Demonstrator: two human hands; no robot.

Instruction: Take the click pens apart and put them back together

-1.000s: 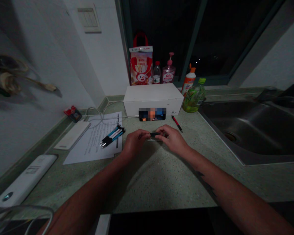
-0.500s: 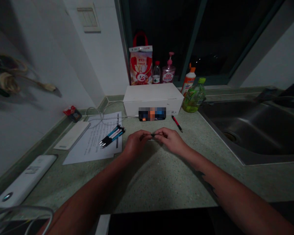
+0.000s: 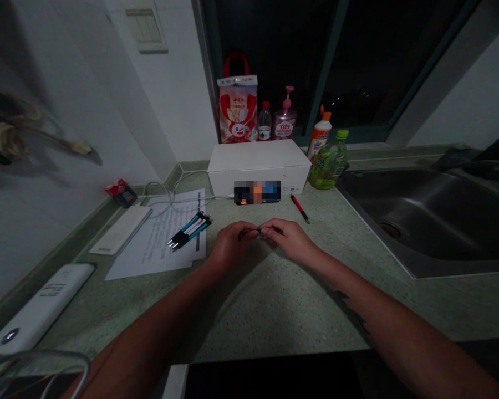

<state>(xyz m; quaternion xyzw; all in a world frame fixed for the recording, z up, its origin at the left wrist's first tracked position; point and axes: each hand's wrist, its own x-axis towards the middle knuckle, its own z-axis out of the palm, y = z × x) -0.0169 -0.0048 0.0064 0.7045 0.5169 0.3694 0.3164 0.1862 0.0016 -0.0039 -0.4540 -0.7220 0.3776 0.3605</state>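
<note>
My left hand [image 3: 229,246] and my right hand [image 3: 290,241] meet over the middle of the green speckled counter [image 3: 266,299]. Both pinch a thin dark pen [image 3: 259,233] between their fingertips, and only a short piece of it shows between them. Left of my hands, a bundle of blue and black pens [image 3: 190,230] lies on a printed sheet of paper [image 3: 162,238]. A single red and black pen [image 3: 300,208] lies beyond my right hand, near the white box [image 3: 258,163].
A steel sink [image 3: 432,219] fills the right side. Against the dark window stand a red gift bag [image 3: 238,108], bottles [image 3: 285,119] and a green bottle [image 3: 328,163]. A phone [image 3: 256,192] leans on the box. A white power bank [image 3: 39,310], a flat white device [image 3: 120,230] and cables lie left.
My hands have drawn closer together along the pen, so less of it shows between them than a second ago. Nothing else on the counter has moved.
</note>
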